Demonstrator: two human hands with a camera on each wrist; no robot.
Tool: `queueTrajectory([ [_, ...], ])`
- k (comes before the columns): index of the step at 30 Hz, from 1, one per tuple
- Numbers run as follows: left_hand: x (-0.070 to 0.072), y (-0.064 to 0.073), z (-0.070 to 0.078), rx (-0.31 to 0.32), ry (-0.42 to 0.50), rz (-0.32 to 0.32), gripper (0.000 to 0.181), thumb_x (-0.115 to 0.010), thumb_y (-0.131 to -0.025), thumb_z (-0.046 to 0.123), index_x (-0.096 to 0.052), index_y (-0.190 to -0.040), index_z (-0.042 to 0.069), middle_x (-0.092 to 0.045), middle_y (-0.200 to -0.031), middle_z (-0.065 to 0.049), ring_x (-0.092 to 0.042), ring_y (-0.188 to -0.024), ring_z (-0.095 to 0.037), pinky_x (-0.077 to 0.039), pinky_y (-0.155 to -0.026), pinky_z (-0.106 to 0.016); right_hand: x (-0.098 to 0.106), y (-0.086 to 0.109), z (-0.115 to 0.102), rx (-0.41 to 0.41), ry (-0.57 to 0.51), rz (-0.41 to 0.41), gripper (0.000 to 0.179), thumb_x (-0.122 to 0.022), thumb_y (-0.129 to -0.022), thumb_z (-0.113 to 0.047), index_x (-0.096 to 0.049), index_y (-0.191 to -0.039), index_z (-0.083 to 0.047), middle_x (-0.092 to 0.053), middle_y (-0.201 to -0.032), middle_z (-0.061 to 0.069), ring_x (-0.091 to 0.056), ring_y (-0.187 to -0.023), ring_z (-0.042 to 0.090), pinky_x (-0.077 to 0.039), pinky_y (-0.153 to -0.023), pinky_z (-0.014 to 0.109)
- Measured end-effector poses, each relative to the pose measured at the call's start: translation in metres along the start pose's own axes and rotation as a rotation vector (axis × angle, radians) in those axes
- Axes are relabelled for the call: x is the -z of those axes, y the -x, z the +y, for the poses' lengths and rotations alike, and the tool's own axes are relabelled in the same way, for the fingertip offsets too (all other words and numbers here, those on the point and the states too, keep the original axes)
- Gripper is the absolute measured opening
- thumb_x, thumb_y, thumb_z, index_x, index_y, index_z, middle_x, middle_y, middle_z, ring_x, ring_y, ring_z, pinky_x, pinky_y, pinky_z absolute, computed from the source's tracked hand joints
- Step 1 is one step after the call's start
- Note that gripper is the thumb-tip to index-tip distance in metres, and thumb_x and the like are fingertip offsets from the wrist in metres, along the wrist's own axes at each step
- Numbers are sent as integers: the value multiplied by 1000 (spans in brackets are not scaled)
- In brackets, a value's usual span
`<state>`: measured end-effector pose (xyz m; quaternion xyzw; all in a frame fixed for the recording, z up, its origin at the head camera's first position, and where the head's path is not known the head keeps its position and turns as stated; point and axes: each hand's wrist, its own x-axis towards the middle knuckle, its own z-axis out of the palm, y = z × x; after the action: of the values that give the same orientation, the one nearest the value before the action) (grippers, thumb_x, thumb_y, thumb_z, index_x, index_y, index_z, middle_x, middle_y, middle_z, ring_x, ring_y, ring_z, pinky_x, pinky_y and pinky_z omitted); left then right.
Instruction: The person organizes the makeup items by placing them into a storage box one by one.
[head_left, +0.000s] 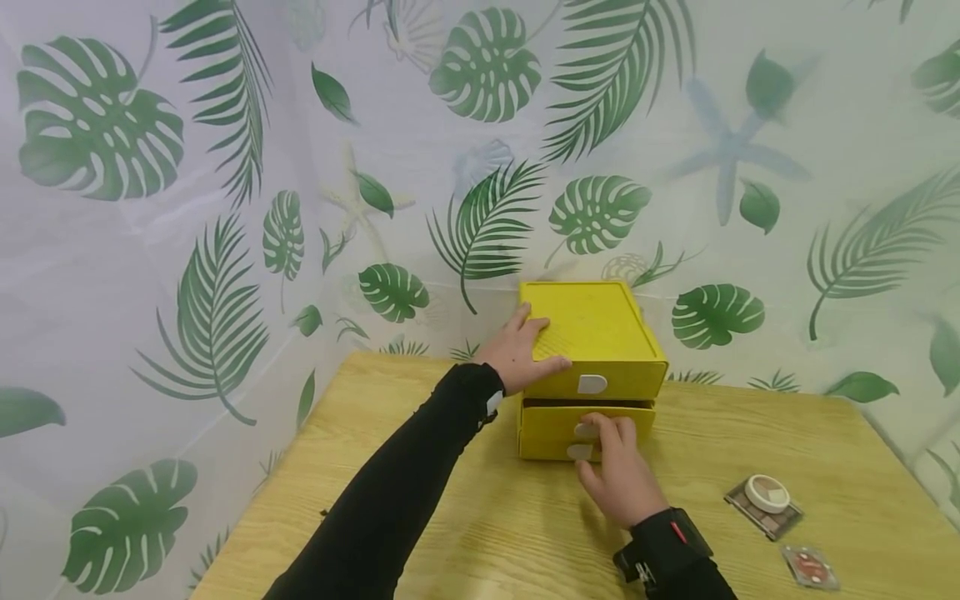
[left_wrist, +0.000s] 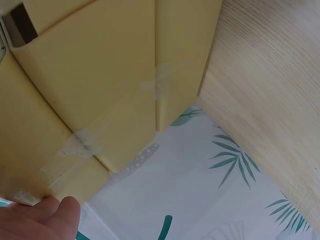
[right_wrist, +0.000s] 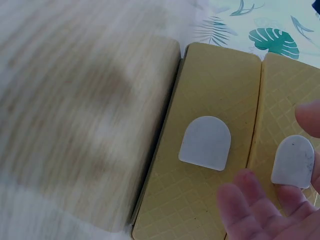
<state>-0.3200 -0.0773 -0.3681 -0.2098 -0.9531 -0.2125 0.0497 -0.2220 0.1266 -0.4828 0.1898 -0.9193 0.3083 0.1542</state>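
A yellow drawer box (head_left: 585,312) stands against the wall, its stacked drawers fitted with white tabs. My left hand (head_left: 517,354) rests spread on its top at the left front; in the left wrist view, fingertips (left_wrist: 62,215) touch the box's edge. At the middle drawer (head_left: 547,425), which sits slightly out under a dark gap, my right hand (head_left: 622,475) has curled fingers at the white tab (right_wrist: 293,162). A finger touches the tab's edge, while the thumb (right_wrist: 309,117) lies on its other side. The lower drawer's white tab (right_wrist: 206,143) shows beside these fingers.
On the table (head_left: 750,425), to the right, lies a makeup palette (head_left: 772,521) with a round compact (head_left: 767,493) on it. A small clear case with red contents (head_left: 810,567) is nearer the front. A leaf-printed sheet (head_left: 480,167) covers the walls behind and left.
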Motion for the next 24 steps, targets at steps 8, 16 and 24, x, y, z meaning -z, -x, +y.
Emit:
queueTrajectory([
  [8, -3, -1, -2, 2, 9, -2, 83, -47, -83, 73, -31, -148, 22, -6, -158, -5, -27, -133, -23, -38, -103, -42, 2, -5, 1, -23, -20, -28, 56, -67, -86, -12, -37, -134, -10, -31, -116, 14, -52, -92, 28, -50, -62, 36],
  [16, 1, 4, 2, -14, 22, -12, 81, -49, -85, 69, -31, -147, 20, -7, -157, -8, -26, -134, -24, -38, -103, -43, 1, -7, 4, -46, -27, -40, 55, -66, -87, -15, -37, -134, -11, -31, -118, 13, -53, -92, 29, -50, -61, 36],
  [24, 2, 2, 1, -17, 6, -12, 80, -48, -86, 69, -31, -147, 21, -8, -157, -10, -28, -133, -25, -38, -103, -43, 1, -13, 10, -66, -67, -54, 51, -64, -89, -15, -38, -133, -12, -30, -119, 12, -55, -95, 28, -53, -68, 39],
])
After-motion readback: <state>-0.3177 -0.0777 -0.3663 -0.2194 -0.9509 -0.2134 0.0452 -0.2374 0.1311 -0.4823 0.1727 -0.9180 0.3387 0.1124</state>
